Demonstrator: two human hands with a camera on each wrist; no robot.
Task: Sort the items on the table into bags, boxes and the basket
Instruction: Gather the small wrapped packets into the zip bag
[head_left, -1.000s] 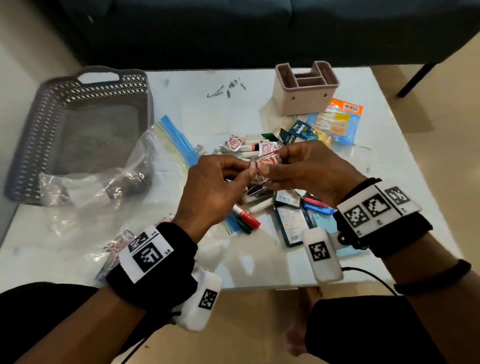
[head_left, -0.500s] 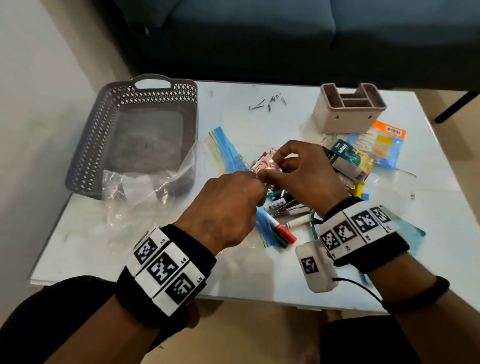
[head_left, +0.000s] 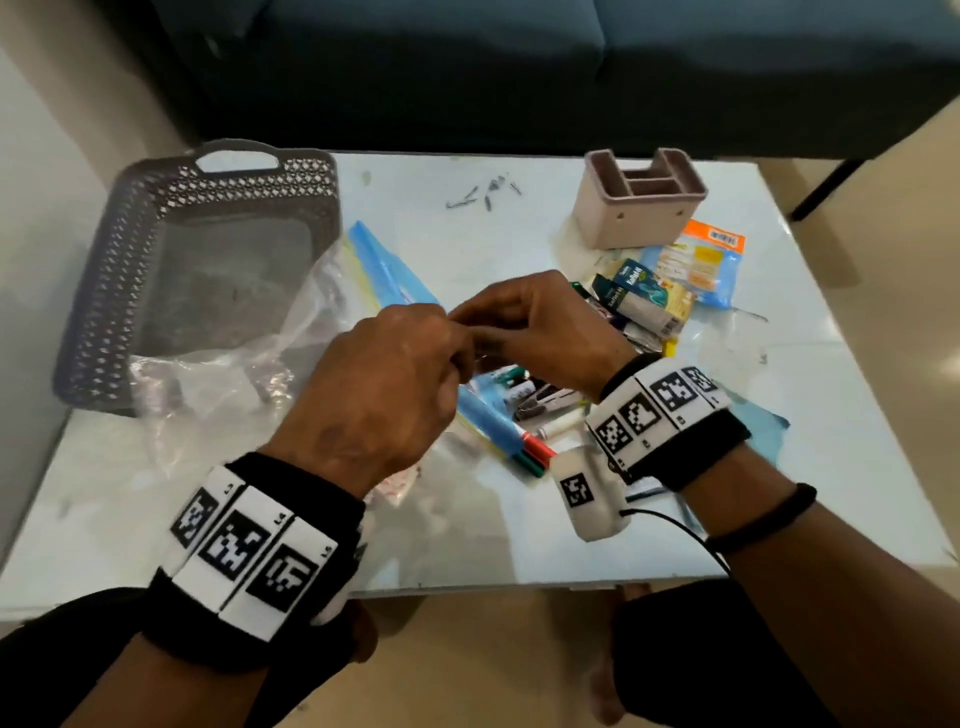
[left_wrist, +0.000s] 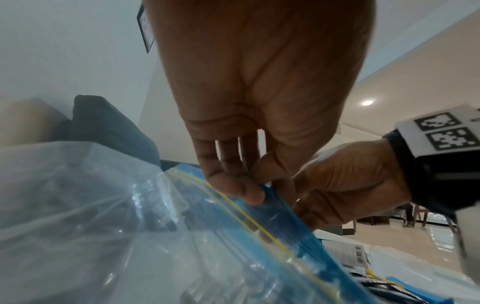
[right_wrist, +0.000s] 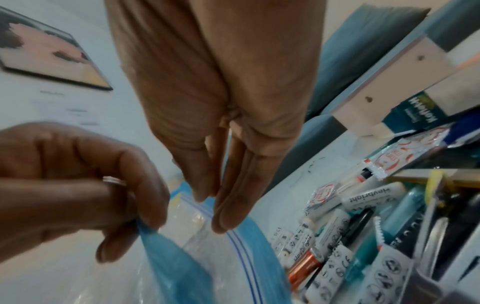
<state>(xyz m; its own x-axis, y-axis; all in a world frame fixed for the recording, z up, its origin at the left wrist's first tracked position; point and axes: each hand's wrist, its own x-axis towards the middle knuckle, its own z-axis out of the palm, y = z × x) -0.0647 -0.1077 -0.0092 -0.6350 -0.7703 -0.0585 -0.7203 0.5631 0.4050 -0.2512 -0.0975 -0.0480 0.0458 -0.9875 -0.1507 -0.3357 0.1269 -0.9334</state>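
A clear zip bag (head_left: 234, 374) with a blue zip strip (left_wrist: 280, 218) lies partly over the grey basket's (head_left: 208, 171) near wall. My left hand (head_left: 460, 343) pinches one lip of the strip (right_wrist: 148, 230). My right hand (head_left: 470, 319) meets it from the right, its fingers and thumb (right_wrist: 226, 224) on the other lip. In the left wrist view my left hand (left_wrist: 249, 191) has its fingertips curled over the blue edge. Something small and clear lies inside the bag. The bag's mouth is hidden under my hands in the head view.
A pile of markers (head_left: 530, 452), batteries (right_wrist: 306, 263) and red-and-white sachets (right_wrist: 389, 162) lies right of the bag. Behind it stand a beige organiser box (head_left: 639, 208) and packets (head_left: 691, 265). Small metal bits (head_left: 483, 189) lie at the back. A dark sofa runs behind the table.
My hands moved left from above the pile to the bag's blue strip. The red-and-white sachet held between my fingers earlier is no longer seen.
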